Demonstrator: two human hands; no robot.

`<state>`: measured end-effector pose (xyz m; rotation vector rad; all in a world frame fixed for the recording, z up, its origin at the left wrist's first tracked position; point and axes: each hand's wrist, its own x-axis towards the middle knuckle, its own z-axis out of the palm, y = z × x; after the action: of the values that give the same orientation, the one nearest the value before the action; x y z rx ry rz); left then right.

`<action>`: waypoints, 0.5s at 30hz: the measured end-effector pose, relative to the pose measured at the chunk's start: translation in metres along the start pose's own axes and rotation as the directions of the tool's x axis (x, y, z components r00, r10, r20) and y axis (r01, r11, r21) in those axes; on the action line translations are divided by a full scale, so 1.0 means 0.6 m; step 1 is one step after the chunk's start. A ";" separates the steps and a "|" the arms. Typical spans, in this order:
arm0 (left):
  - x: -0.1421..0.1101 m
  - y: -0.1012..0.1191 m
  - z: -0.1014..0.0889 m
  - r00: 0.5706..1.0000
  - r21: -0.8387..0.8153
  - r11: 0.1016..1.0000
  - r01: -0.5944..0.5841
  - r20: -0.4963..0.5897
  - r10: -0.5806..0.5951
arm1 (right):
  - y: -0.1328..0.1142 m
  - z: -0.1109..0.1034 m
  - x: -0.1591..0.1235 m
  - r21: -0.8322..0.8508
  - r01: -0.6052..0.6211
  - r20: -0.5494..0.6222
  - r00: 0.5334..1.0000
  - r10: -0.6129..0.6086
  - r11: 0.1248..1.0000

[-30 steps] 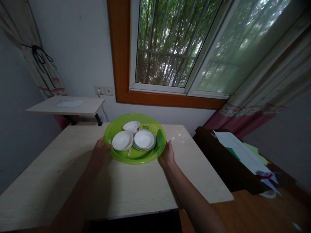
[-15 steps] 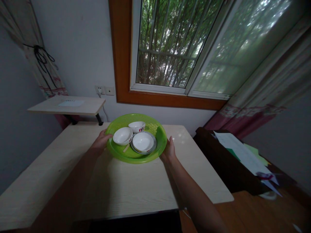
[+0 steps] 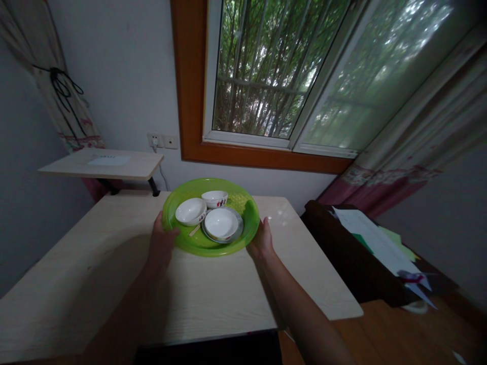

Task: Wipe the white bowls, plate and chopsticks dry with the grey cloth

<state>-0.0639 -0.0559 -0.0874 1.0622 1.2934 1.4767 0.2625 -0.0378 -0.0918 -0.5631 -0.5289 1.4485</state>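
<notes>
Tray [image 3: 238,202] of green colour and round shape is being held near the centre of the frame, over the pale tabletop [image 3: 213,294]. Whether its base is resting there, I cannot tell, because the tray is covering this place. The left hand [image 3: 162,241] is gripping the left side, with the thumb lying at the rim and the other fingers mostly hiding behind. The right hand [image 3: 263,241] is holding the right side; its thumb is pointing toward the top of the frame, while the tray is hiding other fingertips. Both hands are curling partly, but how tightly, the picture is not showing. Inside, a left bowl [image 3: 190,212] is sitting close to a rear bowl [image 3: 215,199], and a front bowl [image 3: 220,224] is covering most of a plate [image 3: 239,228]. Pale sticks [image 3: 195,230] are showing only a short end beside the left bowl. The left forearm [image 3: 129,299] is looking dark, and the lower edge of the frame is cutting it off, together with the right forearm [image 3: 300,304].
</notes>
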 end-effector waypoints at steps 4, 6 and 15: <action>0.042 0.040 -0.011 0.999 -0.080 0.996 0.045 -0.027 -0.048 | -0.005 0.007 0.002 -0.011 -0.013 0.002 1.000 0.013 1.000; 0.064 0.062 -0.016 0.997 -0.096 0.993 0.072 0.042 -0.068 | -0.009 0.011 0.004 -0.011 -0.031 0.003 1.000 0.031 0.999; 0.111 0.095 -0.018 0.971 -0.138 0.977 0.165 0.196 -0.137 | -0.010 0.016 0.007 -0.003 -0.035 0.010 0.999 0.035 0.999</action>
<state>-0.0954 0.0016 -0.0286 0.9542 1.0863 1.3073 0.2608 -0.0332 -0.0806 -0.5700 -0.5317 1.4844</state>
